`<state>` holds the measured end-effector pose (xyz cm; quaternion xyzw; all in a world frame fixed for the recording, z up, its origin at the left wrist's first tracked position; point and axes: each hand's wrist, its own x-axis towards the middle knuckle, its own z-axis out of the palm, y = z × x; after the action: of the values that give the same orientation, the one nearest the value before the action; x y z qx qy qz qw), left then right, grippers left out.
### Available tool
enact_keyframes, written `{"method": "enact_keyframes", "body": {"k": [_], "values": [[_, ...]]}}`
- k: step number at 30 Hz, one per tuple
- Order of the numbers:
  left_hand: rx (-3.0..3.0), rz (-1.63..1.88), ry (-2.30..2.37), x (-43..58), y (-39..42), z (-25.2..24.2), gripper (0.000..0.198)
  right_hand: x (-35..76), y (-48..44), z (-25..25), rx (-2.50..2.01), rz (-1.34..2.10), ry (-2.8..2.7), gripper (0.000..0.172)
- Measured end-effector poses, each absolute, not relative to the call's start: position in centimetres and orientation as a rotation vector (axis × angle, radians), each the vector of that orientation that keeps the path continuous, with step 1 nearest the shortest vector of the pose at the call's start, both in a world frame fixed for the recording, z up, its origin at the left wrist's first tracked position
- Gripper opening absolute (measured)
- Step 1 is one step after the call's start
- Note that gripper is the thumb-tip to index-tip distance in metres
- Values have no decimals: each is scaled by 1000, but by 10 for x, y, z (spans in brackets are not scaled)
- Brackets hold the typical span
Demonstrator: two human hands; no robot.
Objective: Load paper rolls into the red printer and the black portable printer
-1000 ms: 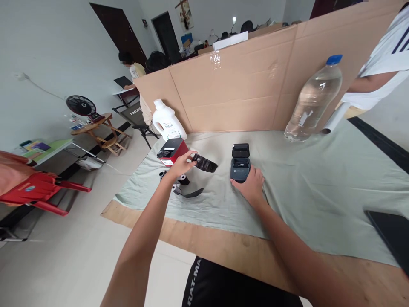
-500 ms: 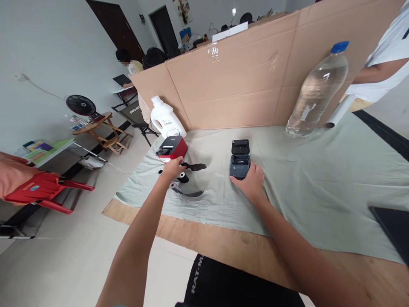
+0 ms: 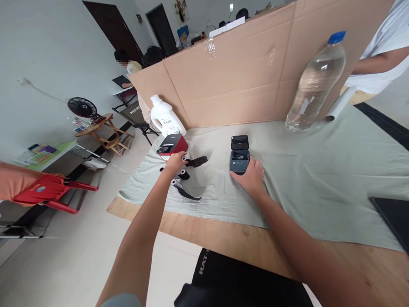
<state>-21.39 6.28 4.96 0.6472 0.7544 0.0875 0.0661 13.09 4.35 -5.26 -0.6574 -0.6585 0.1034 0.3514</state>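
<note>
My left hand (image 3: 176,163) is closed at the fingertips on a small paper roll (image 3: 184,157), white at its end, with a dark loose strip (image 3: 197,161) trailing right over the cloth. Just below it lie more small rolls, among them a black roll (image 3: 183,174) and a white-ended roll (image 3: 174,182) with a dark tail. My right hand (image 3: 253,175) grips the lower right side of a small dark portable printer (image 3: 239,163). The printer's lid (image 3: 239,142) stands open toward the back, and its compartment faces up.
A red and black box-shaped device (image 3: 174,145) and a white jug (image 3: 168,118) stand behind my left hand. A cardboard panel (image 3: 230,85) walls the back. A large water bottle (image 3: 319,81), a white tube (image 3: 341,104) and a dark flat device (image 3: 391,219) are on the right.
My left hand has shifted slightly up and right with the roll, whose white end now shows at the fingertips. My right hand keeps its hold on the printer. The view has tilted slightly.
</note>
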Motion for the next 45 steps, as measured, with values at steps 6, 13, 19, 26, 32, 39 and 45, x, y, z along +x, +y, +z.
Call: {"method": "enact_keyframes", "body": {"k": [6, 13, 19, 26, 32, 39, 45], "values": [[1905, 418, 2380, -210, 20, 65, 52, 131, 45, -54, -1696, 271, -1690, 98], [1959, 279, 2254, -203, -20, 70, 26, 129, 35, -38, -1626, 274, -1592, 98], [1599, 1240, 1534, -151, -13, 70, 57, 135, 30, 39, -950, 557, -2038, 37], [1201, 1559, 1174, -38, 12, 36, 65, 143, 66, 100, -874, 797, -2246, 21], [1029, 1579, 1080, 9, 8, 1, 83, 166, 90, 87, -965, 755, -2266, 21], [1286, 1230, 1287, 27, -13, -21, 71, 177, 126, 36, -1318, 565, -2227, 25], [1110, 1179, 1345, 25, -6, -19, 71, 166, 132, 18, -1384, 457, -2284, 33]]}}
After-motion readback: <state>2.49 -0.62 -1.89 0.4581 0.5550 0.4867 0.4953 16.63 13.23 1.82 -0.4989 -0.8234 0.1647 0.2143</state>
